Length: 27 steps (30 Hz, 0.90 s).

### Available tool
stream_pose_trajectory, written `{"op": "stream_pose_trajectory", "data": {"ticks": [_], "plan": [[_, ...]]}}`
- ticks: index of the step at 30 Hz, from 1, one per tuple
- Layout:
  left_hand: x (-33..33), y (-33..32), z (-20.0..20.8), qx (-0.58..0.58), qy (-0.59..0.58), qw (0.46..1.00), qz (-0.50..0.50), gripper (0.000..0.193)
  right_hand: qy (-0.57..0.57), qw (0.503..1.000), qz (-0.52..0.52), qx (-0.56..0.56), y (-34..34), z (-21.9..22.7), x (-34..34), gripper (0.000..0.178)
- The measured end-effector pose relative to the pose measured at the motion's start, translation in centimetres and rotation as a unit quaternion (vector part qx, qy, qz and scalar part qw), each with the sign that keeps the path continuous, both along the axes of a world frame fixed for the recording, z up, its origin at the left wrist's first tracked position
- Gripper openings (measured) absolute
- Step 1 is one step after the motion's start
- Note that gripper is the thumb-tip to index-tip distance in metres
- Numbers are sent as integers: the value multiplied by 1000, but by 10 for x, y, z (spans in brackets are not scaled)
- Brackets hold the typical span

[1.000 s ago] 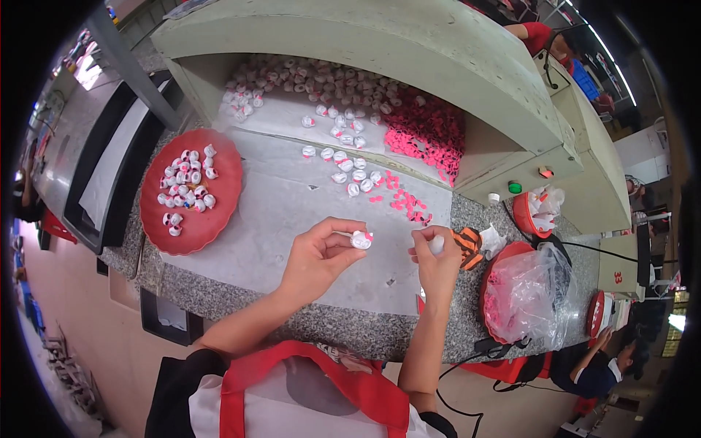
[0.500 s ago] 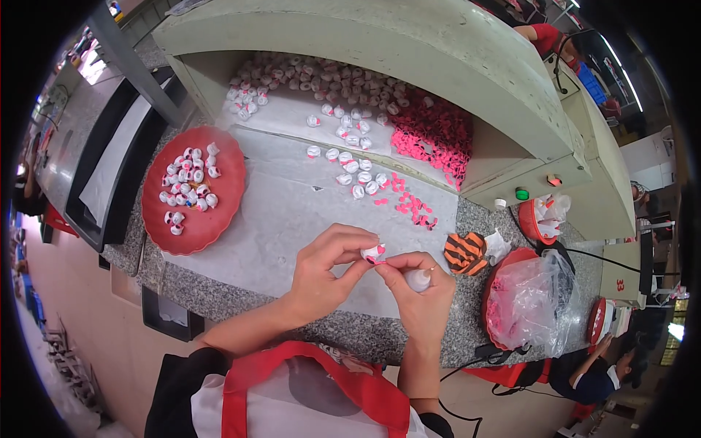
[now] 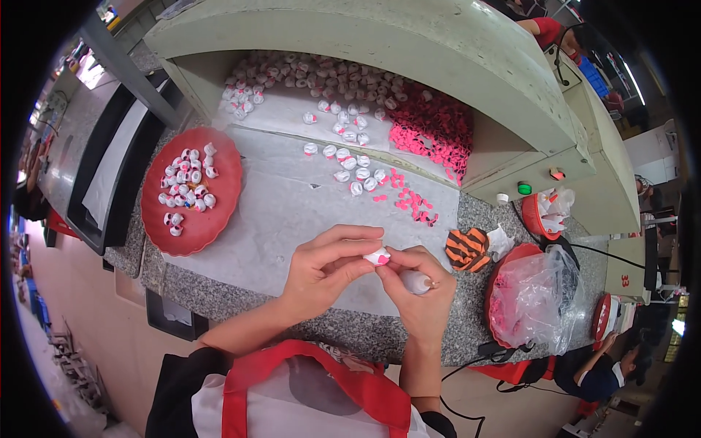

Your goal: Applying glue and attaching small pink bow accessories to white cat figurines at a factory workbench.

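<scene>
Above the front part of the white sheet [image 3: 270, 212], my two hands meet at a small rounded white piece with a pink patch [image 3: 377, 256]. My left hand [image 3: 321, 270] pinches it between thumb and fingers. From the other side, the thumb and forefinger of my right hand [image 3: 420, 296] press against its pink area. A small white bottle with a thin tip [image 3: 416, 282] is tucked in my right hand, its body partly hidden by the fingers. Loose pink cut pieces [image 3: 415, 204] lie beyond my hands, beside several similar white pieces [image 3: 355, 174].
A red scalloped plate [image 3: 155, 226] of white pieces sits at left. A grey cabinet [image 3: 380, 36] arches over heaped white pieces and a pink pile [image 3: 431, 135]. To the right are striped orange-black cloth [image 3: 467, 250], a plastic bag [image 3: 540, 292] and a red basket [image 3: 531, 217].
The white piece has turned in my fingers, and a dark spot near its lower edge no longer shows. My right thumb and forefinger have closed in on its pink patch.
</scene>
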State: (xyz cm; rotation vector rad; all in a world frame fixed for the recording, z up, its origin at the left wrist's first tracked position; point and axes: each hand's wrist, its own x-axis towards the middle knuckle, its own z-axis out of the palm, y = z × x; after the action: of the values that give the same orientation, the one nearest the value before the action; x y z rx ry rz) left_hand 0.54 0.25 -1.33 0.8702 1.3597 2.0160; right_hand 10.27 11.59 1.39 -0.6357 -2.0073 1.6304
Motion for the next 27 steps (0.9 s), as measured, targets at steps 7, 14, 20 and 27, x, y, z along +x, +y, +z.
{"op": "stream_pose_trajectory", "data": {"ticks": [7, 14, 20, 27], "plan": [[-1, 1, -6, -3, -68, 998, -7, 24, 2, 1000, 16, 1, 4, -4, -3, 18], [-6, -3, -10, -6, -99, 995, 1, 24, -26, 999, 15, -38, 1, -7, -8, 17], [-5, -10, 1, -34, -207, 978, 11, 22, 78, 995, 20, 54, -15, -10, -9, 27], [-7, -35, 15, -46, 6, 997, -59, 26, 111, 981, 120, -106, -12, -10, -1, 23]]}}
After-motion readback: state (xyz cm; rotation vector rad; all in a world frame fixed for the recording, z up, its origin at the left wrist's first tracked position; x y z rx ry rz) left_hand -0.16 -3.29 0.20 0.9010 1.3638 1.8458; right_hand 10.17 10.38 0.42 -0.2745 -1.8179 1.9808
